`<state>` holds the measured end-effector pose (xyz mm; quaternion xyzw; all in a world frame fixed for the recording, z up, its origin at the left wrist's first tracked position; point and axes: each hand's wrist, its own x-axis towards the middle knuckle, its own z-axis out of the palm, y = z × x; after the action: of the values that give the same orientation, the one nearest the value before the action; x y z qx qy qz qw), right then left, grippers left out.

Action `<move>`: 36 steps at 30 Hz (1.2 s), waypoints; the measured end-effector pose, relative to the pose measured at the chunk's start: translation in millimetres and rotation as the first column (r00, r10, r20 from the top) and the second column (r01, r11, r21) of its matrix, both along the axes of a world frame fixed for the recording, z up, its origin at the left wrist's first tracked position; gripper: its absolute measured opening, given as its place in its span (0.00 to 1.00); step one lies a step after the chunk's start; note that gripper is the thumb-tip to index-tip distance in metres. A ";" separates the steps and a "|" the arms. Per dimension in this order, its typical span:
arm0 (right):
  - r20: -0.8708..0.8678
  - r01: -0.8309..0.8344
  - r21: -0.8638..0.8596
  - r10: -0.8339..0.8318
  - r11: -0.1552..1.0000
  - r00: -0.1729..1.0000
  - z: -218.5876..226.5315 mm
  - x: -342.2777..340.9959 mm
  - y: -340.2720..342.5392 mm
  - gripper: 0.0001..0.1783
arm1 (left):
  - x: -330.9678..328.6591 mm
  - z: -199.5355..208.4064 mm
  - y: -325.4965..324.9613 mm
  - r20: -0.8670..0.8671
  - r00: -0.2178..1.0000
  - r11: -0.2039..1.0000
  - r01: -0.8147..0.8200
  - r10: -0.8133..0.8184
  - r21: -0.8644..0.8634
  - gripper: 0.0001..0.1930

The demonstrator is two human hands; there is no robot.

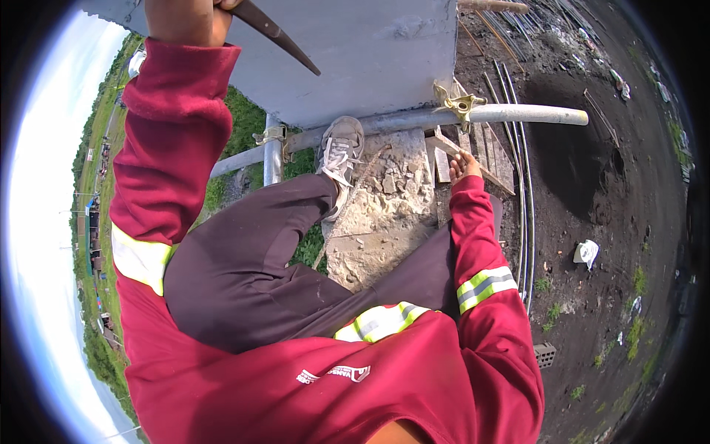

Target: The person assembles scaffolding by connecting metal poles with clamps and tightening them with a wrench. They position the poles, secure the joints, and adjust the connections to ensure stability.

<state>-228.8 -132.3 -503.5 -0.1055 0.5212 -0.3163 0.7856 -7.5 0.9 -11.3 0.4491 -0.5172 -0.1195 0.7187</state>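
Observation:
At the top left, my left hand (188, 21) is raised in front of a smooth grey wall (362, 55), partly cut off by the upper edge. It is closed on a dark, tapered tool (277, 35) with a rivet, whose narrow end points down to the right; its exact kind I cannot make out. Lower, on the right, my right hand (464, 169) has its fingers bent around a thin wooden strip (494, 179), beside the scaffold planks. My shoe (340, 155) rests on a rubble-strewn platform (381, 248) below the wall.
A scaffold pipe (529, 114) crosses below the wall, held by a coupler (460, 106). Another clamp (274, 135) joins an upright at the left. Long thin pipes (523, 192) run down the right side. Dark ground lies far below, with a white bag (586, 253) and a hollow block (544, 355).

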 end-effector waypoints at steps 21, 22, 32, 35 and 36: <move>0.367 0.188 -0.050 -0.156 0.981 0.917 28.6 -3.6 -47.9 0.43 | 97.6 -286.3 236.6 0.651 0.677 -0.190 -0.629 0.344 0.754 0.30; 0.364 0.174 -0.067 -0.138 0.983 0.921 31.6 0.3 -52.9 0.42 | 97.3 -303.0 242.3 0.603 0.671 -0.161 -0.600 0.433 0.783 0.30; 0.305 0.218 -0.104 -0.178 0.970 0.936 23.3 27.5 -75.1 0.25 | 74.8 -326.2 226.7 -0.081 0.700 0.306 -0.202 0.709 0.930 0.28; 0.339 0.207 -0.170 -0.140 0.964 0.930 12.9 29.2 -75.4 0.26 | 71.8 -320.9 223.6 -0.085 0.718 0.318 -0.195 0.690 0.928 0.28; 0.339 0.239 -0.147 -0.178 0.960 0.924 10.1 30.0 -75.7 0.27 | 70.9 -320.5 222.7 -0.034 0.745 0.291 -0.218 0.667 0.932 0.28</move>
<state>-198.8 -208.0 -493.4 -0.0691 0.3623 -0.4585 0.8085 63.4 223.6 -331.8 0.8454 -0.0554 -0.2537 0.4668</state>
